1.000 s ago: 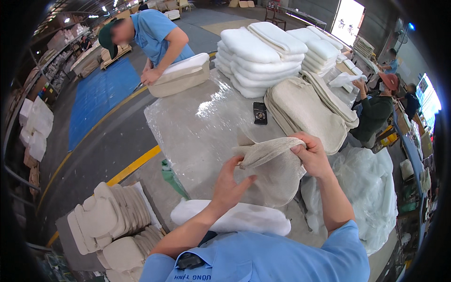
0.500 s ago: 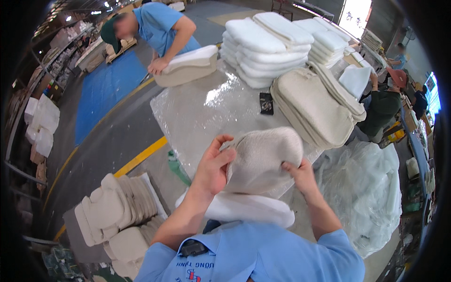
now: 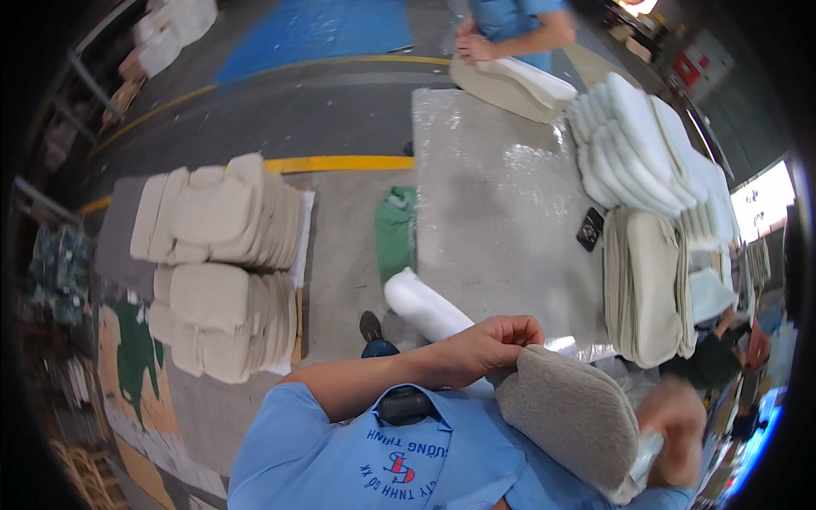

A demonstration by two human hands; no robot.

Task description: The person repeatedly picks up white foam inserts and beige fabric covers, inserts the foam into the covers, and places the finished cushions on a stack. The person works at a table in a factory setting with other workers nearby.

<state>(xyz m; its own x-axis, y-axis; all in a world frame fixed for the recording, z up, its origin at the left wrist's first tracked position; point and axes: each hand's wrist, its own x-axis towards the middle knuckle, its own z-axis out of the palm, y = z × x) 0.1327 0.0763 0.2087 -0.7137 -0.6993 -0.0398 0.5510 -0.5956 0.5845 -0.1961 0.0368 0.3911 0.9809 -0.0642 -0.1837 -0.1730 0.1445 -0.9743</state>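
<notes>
A beige fabric cushion cover [image 3: 565, 416] hangs tilted in front of my chest on the right. The fingers of my left hand [image 3: 501, 340] are closed, pinching the cover's upper edge. My right hand [image 3: 677, 425] is beside its lower right end, smeared by motion, so its fingers cannot be read. Something pale and translucent [image 3: 648, 455] shows between that hand and the cover. A white padded cushion [image 3: 421, 304] lies under my left forearm, partly hidden by it.
Plastic film covers the table [image 3: 484, 212]. On its right stand folded beige covers [image 3: 646, 285], white pads [image 3: 633, 144] and a small black item [image 3: 589, 229]. A co-worker [image 3: 518, 34] handles a beige-and-white cushion [image 3: 514, 87]. Beige cushions [image 3: 212, 208] are stacked left; green cloth [image 3: 397, 229] lies between.
My view has swung left. The beige cover has moved from over the table toward my body on the right and now tilts downward. My right hand has moved to its lower end.
</notes>
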